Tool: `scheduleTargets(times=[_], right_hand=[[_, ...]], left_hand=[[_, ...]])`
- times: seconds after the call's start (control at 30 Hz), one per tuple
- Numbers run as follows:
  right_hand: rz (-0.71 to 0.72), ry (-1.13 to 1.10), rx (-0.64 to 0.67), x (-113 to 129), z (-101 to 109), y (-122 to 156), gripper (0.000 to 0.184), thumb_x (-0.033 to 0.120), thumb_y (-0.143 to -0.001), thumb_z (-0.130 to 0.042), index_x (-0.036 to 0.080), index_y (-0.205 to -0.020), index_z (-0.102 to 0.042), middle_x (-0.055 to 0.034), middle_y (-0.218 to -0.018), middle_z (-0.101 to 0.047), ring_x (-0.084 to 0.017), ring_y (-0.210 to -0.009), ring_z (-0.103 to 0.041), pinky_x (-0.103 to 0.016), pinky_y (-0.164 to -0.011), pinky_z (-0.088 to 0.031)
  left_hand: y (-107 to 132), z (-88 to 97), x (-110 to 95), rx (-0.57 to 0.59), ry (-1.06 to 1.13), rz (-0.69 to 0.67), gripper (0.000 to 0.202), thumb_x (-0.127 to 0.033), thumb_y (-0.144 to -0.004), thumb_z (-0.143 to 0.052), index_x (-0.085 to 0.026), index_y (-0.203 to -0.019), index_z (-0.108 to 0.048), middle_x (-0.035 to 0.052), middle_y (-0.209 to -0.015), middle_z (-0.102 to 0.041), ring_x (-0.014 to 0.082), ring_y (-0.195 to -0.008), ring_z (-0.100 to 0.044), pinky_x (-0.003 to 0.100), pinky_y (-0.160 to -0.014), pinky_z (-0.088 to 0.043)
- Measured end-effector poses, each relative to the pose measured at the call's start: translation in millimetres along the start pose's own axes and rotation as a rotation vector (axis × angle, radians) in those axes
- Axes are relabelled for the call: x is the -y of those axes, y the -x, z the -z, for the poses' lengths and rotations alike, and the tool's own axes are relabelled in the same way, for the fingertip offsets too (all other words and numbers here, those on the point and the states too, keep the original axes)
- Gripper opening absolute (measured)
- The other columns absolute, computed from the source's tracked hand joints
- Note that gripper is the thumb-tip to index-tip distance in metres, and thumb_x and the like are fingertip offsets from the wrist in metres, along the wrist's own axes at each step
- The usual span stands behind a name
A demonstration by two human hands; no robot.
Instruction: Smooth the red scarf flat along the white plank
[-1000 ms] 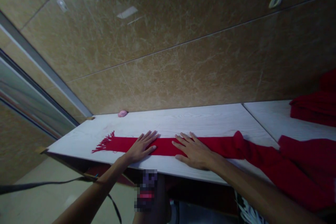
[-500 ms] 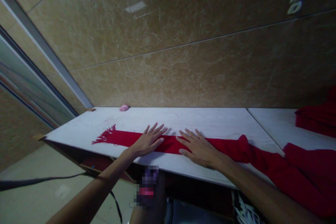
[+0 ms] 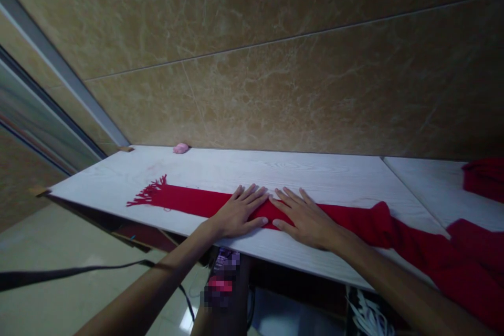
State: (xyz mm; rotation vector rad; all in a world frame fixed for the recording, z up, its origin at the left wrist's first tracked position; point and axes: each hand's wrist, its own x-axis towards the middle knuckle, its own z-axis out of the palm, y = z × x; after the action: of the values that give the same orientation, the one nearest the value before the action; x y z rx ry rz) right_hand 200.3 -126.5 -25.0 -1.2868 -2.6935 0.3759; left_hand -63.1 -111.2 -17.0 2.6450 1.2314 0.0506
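Observation:
A long red scarf (image 3: 192, 201) lies lengthwise along the white table (image 3: 299, 172), its fringe (image 3: 147, 192) spread out at the left end. Flat on its middle rests my left hand (image 3: 241, 212), fingers extended. My right hand (image 3: 305, 216) presses on the cloth just beside it, fingers also stretched out, and the thumbs nearly meet. To the right of my hands the scarf is bunched in a small fold, then runs loosely off toward the lower right, partly behind my right forearm.
A small pink lump (image 3: 181, 148) sits at the table's back edge against the marbled wall (image 3: 275, 100). More red cloth (image 3: 483, 178) is piled at the far right. White cords (image 3: 370, 317) hang below the front edge, and a dark strap (image 3: 71, 271) crosses at lower left.
My left hand has slid right along the scarf, closing the gap to my right hand. The camera view has tipped downward a little.

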Motion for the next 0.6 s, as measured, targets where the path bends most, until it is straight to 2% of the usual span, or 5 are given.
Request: scheduleTargets(times=[0.23, 0.43, 0.6], right_hand=[[-0.019, 0.009, 0.022, -4.2, -1.0, -3.8, 0.086, 0.077, -0.104, -0.034, 0.022, -0.171, -0.033, -0.0134, -0.176, -0.021, -0.035, -0.165, -0.016, -0.065, -0.132, -0.009], [-0.060, 0.040, 0.072, 0.4, 7.0, -2.1, 0.093, 0.081, -0.101, -0.038, 0.021, -0.172, -0.028, -0.0145, -0.177, -0.016, -0.035, -0.165, -0.012, -0.066, -0.131, -0.006], [-0.070, 0.039, 0.033, -0.3, 5.7, -1.4, 0.093, 0.082, -0.100, -0.039, 0.023, -0.171, -0.032, -0.0141, -0.177, -0.019, -0.037, -0.165, -0.015, -0.069, -0.130, -0.010]], left_hand=[[0.3, 2.2, -3.7, -0.011, 0.002, -0.004, 0.085, -0.079, -0.104, -0.032, -0.027, -0.171, -0.031, 0.0071, -0.179, -0.023, 0.0329, -0.169, -0.010, 0.061, -0.137, -0.007], [0.8, -0.1, -2.7, -0.057, 0.014, -0.025, 0.090, -0.084, -0.098, -0.042, -0.033, -0.171, -0.030, 0.0056, -0.179, -0.022, 0.0350, -0.168, -0.013, 0.063, -0.136, -0.008], [0.1, -0.1, -2.9, -0.050, 0.019, -0.025, 0.092, -0.084, -0.098, -0.045, -0.029, -0.171, -0.031, 0.0088, -0.178, -0.023, 0.0370, -0.168, -0.012, 0.066, -0.135, -0.008]])
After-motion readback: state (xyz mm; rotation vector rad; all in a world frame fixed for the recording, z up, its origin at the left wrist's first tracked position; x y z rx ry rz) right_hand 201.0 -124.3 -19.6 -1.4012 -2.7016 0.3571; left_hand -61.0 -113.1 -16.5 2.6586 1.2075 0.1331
